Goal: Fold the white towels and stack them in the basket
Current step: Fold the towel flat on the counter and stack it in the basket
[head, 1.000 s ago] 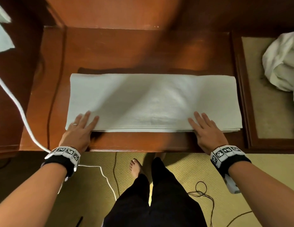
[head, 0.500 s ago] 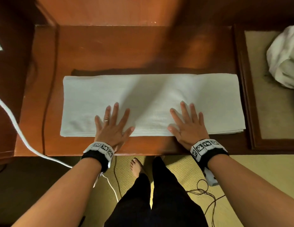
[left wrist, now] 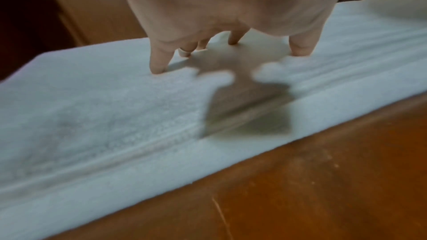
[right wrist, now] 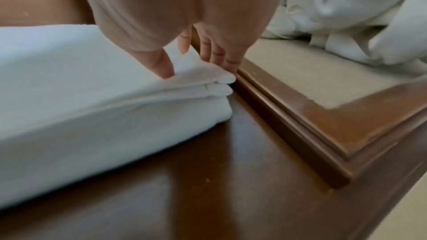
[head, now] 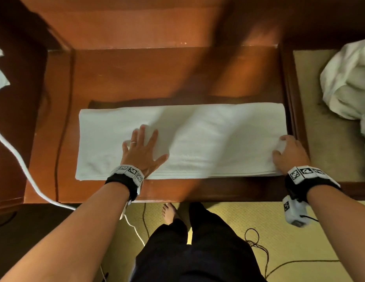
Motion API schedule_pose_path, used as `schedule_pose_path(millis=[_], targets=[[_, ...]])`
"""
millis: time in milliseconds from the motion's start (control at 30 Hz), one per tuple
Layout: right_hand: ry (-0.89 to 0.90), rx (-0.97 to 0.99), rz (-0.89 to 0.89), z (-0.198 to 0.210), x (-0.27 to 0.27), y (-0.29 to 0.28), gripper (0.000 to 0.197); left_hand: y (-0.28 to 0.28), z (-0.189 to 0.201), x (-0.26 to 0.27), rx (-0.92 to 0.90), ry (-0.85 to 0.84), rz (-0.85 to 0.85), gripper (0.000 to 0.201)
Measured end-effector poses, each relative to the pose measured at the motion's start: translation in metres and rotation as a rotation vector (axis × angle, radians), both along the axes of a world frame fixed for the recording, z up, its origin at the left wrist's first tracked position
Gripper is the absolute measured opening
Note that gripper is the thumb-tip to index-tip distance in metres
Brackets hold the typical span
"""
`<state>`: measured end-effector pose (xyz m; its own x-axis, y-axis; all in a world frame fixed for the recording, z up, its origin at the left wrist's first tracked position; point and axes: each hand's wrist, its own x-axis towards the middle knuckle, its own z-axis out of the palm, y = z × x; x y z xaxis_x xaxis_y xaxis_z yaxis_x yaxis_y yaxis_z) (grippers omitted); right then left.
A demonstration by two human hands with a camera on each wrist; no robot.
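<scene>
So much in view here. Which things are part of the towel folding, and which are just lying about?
Part of the job:
- folded towel
- left hand, flat on it
- right hand, pinching its right end
- crumpled towels, waiting at right

Lying about:
- white cable
- black cords on the floor
- wooden table beneath

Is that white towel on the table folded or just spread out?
Folded: the towel lies as a long strip, with stacked layers showing at the end the right hand pinches.
</scene>
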<state>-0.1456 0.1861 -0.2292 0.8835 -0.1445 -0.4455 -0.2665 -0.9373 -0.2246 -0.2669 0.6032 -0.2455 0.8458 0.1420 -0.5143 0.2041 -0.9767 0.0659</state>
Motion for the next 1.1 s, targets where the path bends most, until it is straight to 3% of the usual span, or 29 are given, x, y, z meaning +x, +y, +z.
schedule_pose_path(millis=[200, 400, 467, 633, 767, 867, 967, 1100], targets=[[0.088, 0.092, -0.232, -0.002, 0.021, -0.001, 0.065, -0.001, -0.001, 0.009, 0.01, -0.024, 0.022, 0.097], [0.269, 0.086, -0.136, -0.001, 0.039, -0.009, 0.036, -0.004, 0.0, 0.013, 0.017, -0.037, 0.054, 0.1], [0.27, 0.133, -0.134, -0.001, 0.04, -0.01, 0.036, -0.006, 0.004, 0.014, 0.022, -0.047, 0.06, 0.101], [-0.064, 0.208, -0.032, 0.033, 0.085, 0.005, 0.032, -0.001, 0.013, 0.021, 0.004, -0.135, 0.004, 0.091], [-0.368, -0.048, 0.118, 0.095, 0.146, 0.021, 0.026, 0.007, 0.018, 0.032, 0.022, -0.163, -0.033, 0.072], [-0.539, -0.136, 0.21, 0.134, 0.166, 0.04, 0.025, 0.013, 0.026, 0.041, -0.02, -0.153, -0.026, 0.065], [-0.653, -0.176, 0.341, 0.156, 0.149, 0.074, 0.025, 0.015, 0.047, 0.054, -0.089, -0.149, -0.029, 0.058], [-0.648, -0.051, 0.556, 0.15, 0.085, 0.133, 0.029, 0.023, 0.074, 0.072, -0.105, -0.232, -0.015, 0.06]])
